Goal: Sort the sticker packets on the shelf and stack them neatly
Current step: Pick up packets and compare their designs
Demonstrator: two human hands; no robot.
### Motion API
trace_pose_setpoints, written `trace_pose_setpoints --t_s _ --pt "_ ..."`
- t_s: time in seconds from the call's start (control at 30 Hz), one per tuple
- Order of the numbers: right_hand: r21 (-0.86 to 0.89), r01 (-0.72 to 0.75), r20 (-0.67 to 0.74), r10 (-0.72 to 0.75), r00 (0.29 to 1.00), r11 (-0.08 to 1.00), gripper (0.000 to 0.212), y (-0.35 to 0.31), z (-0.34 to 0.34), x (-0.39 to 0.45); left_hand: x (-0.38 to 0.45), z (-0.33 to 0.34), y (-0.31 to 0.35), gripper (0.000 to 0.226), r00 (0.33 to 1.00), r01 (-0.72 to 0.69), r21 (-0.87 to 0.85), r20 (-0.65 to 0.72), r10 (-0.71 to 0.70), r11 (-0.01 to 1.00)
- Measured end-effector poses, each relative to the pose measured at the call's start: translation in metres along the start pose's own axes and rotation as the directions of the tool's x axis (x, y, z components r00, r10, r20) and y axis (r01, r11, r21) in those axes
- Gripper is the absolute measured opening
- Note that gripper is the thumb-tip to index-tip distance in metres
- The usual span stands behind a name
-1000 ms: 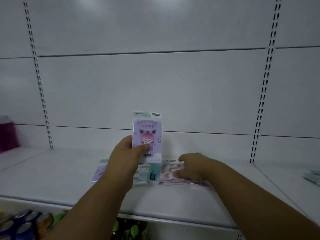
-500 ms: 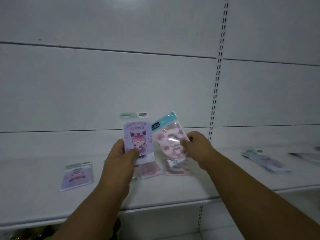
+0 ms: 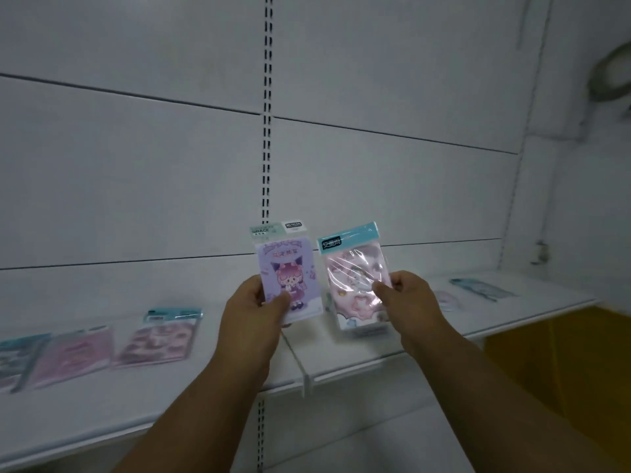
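You hold two sticker packets upright above the white shelf (image 3: 375,349), one in each of your hands, side by side and apart. Your left hand (image 3: 251,310) grips the purple packet (image 3: 288,273) at its lower left corner, thumb across the front over the pink-haired cartoon figure, fingers hidden behind the card; a pale green header tab tops the packet. Your right hand (image 3: 408,297) pinches the clear packet (image 3: 355,278) at its right edge, thumb on the glossy front, the wrapper catching glare; its header is teal, and pink stickers show through the plastic.

More packets lie flat on the shelf to your left: a teal-topped packet (image 3: 160,336) with pink and brown stickers, a pink packet (image 3: 73,355) just beside it, and a blurred teal packet (image 3: 17,360) at the picture's edge. To your right, well apart from your hands, a pale pinkish packet (image 3: 447,298) lies near your right wrist, and a teal-edged packet (image 3: 485,288) rests farther along the shelf. A slotted upright (image 3: 267,131) runs down the white back panel behind the two held packets. A yellow surface (image 3: 560,380) shows below the shelf on the right.
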State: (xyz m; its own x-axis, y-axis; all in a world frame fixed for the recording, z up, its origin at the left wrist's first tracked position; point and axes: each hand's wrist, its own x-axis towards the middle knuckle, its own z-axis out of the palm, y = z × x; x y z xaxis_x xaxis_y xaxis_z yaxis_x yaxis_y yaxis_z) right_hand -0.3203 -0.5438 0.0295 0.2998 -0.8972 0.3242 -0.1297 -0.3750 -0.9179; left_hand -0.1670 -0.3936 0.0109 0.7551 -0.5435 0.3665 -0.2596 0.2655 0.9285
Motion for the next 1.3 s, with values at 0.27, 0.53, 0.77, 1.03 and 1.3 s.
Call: trace_pose_setpoints --t_s 0.27,0.53,0.77,1.03,1.3 --pt "-0.002 0.030 -0.012 -0.030 0.999 1.000 0.015 0.035 -0.098 0.081 0.016 0.138 -0.027 0.025 0.990 0.141 0.128 -0.017 -0.140 0.982" --pt "0.074 -0.015 0.033 0.012 0.999 0.997 0.016 0.047 -0.099 0.110 0.054 0.163 -0.041 0.012 0.968 0.246 0.398 -0.053 -0.246 0.884" --pt "0.091 0.003 0.054 -0.008 0.999 0.996 0.015 0.041 -0.087 0.124 0.069 0.154 -0.033 0.020 0.957 0.076 0.826 0.097 -0.274 0.558" --pt "0.106 0.013 0.106 -0.024 0.994 0.994 0.027 0.051 -0.103 0.140 0.092 0.160 -0.032 0.042 0.979 -0.102 0.949 0.149 -0.137 0.298" --pt "0.011 -0.011 0.206 0.009 0.979 1.000 0.020 0.083 -0.169 0.198 0.126 0.296 -0.015 0.014 0.950 0.178 0.139 0.233 -0.207 0.974"
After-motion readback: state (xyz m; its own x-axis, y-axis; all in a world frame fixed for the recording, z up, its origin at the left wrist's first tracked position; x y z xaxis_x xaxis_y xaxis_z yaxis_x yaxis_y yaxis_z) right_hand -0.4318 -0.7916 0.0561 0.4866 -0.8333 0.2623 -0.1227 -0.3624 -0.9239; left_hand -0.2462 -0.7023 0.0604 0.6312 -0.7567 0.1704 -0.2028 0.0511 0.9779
